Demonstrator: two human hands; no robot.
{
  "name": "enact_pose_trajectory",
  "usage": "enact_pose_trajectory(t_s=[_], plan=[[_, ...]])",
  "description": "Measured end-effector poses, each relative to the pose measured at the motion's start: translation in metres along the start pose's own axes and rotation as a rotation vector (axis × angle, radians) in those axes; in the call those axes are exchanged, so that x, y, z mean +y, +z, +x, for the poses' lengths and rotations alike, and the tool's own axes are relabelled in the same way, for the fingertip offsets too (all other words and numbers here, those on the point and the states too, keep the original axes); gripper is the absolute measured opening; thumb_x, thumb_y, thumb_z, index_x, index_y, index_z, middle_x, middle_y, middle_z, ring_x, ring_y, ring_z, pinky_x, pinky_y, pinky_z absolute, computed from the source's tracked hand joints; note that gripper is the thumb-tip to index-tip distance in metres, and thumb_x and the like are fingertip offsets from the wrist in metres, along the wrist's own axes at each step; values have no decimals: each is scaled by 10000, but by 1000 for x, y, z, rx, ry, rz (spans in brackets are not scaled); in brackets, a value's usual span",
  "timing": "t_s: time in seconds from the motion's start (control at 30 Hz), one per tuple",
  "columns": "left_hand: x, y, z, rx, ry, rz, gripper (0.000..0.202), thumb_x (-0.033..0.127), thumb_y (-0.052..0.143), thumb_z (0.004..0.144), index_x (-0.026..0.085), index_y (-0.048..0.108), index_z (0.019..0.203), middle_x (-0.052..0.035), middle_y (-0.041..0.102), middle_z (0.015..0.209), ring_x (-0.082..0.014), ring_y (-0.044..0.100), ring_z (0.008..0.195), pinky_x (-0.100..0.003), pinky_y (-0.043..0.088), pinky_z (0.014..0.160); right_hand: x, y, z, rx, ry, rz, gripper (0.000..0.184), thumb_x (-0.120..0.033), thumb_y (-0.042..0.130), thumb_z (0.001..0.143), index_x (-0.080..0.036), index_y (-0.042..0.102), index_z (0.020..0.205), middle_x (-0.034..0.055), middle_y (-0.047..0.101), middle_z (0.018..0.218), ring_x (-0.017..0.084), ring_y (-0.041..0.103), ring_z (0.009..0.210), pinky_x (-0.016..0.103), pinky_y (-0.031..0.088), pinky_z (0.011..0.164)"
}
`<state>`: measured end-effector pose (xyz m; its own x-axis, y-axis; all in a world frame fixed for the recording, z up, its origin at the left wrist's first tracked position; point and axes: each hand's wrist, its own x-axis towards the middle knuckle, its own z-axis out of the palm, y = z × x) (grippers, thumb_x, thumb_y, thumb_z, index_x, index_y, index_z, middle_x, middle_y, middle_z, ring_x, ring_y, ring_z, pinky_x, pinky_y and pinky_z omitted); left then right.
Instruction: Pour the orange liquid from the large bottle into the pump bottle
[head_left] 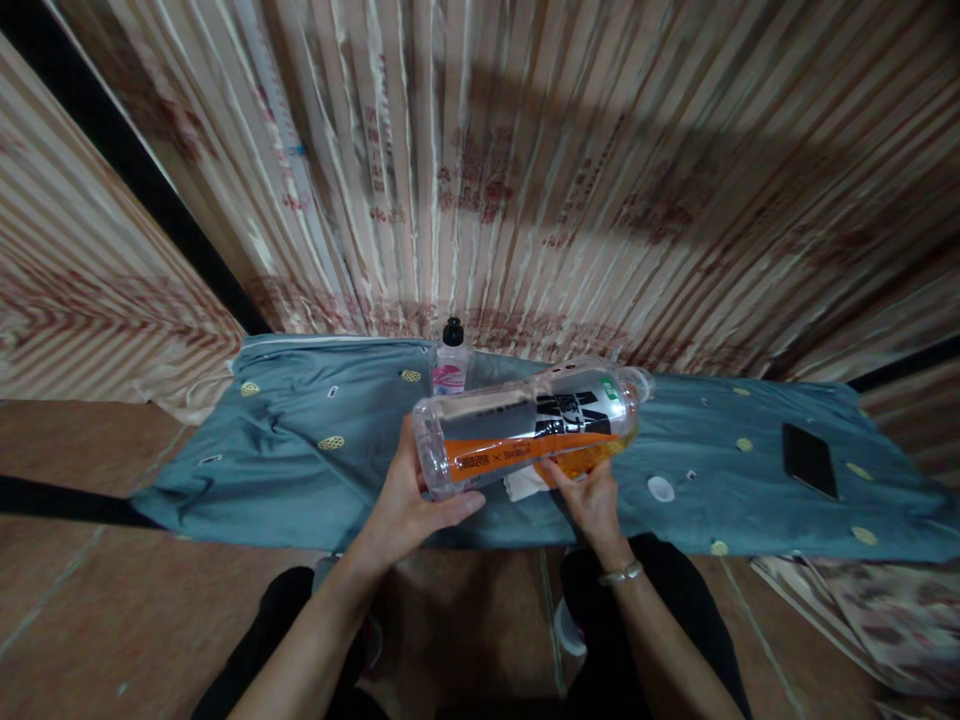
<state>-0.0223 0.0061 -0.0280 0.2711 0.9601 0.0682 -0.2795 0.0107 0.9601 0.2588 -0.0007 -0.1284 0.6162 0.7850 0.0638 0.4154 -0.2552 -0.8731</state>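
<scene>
A large clear plastic bottle point(525, 425) with a silver, black and orange label is held lying on its side above a teal cloth-covered table point(300, 450). A little orange liquid pools near its uncapped neck at the right. My left hand point(409, 505) grips the bottle's base end. My right hand point(592, 500) supports it from below near the label, fingers curled against it. Something white, perhaps a cloth, shows under the bottle between my hands. A white bottle cap point(661, 488) lies on the cloth right of my right hand.
A small clear bottle with a black cap and pink label point(451, 362) stands at the table's back edge. A dark phone point(809, 459) lies at the right. Striped curtains hang behind. A patterned cloth point(862, 610) lies on the tiled floor at right.
</scene>
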Motion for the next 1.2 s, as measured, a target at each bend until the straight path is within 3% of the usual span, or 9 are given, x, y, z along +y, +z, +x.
enact_pose_trajectory(t_s=[0.33,0.53,0.8,0.97,1.2], plan=[[2,2,0,38,-29,-2,867,392,1067,584,226,633,1316,-119,785,1356,-378,774,1236,-440,665,1032,1,-1,1,-8,-4,-16,784,-752,841,579,-238,631,1133,142,843,1021,439,819,1012,590,638,917],[3,1,0,47,-67,20,944,405,1058,583,227,583,1379,-143,766,1380,-388,772,1264,-468,645,1055,-1,-2,1,-7,-9,-34,907,-843,818,540,-208,626,1158,211,840,1052,456,819,1044,551,647,915],[-1,1,0,34,-11,19,902,444,1059,605,234,598,1351,-133,764,1386,-387,768,1267,-473,645,1060,-1,-2,0,-7,-6,-79,1009,-924,773,567,-184,631,1238,221,836,1058,464,814,1064,534,646,887],[3,2,1,29,-38,34,913,437,1055,592,228,589,1349,-145,759,1394,-416,759,1290,-519,638,1093,1,-1,1,-5,-2,-61,935,-893,799,560,-212,624,1178,191,839,1016,445,820,1016,542,651,882],[4,2,1,28,-60,45,962,459,1058,589,230,548,1371,-154,752,1404,-407,765,1282,-486,649,1059,0,-1,1,13,-6,-63,817,-808,813,571,-240,610,1122,174,841,990,456,825,1024,588,661,900]])
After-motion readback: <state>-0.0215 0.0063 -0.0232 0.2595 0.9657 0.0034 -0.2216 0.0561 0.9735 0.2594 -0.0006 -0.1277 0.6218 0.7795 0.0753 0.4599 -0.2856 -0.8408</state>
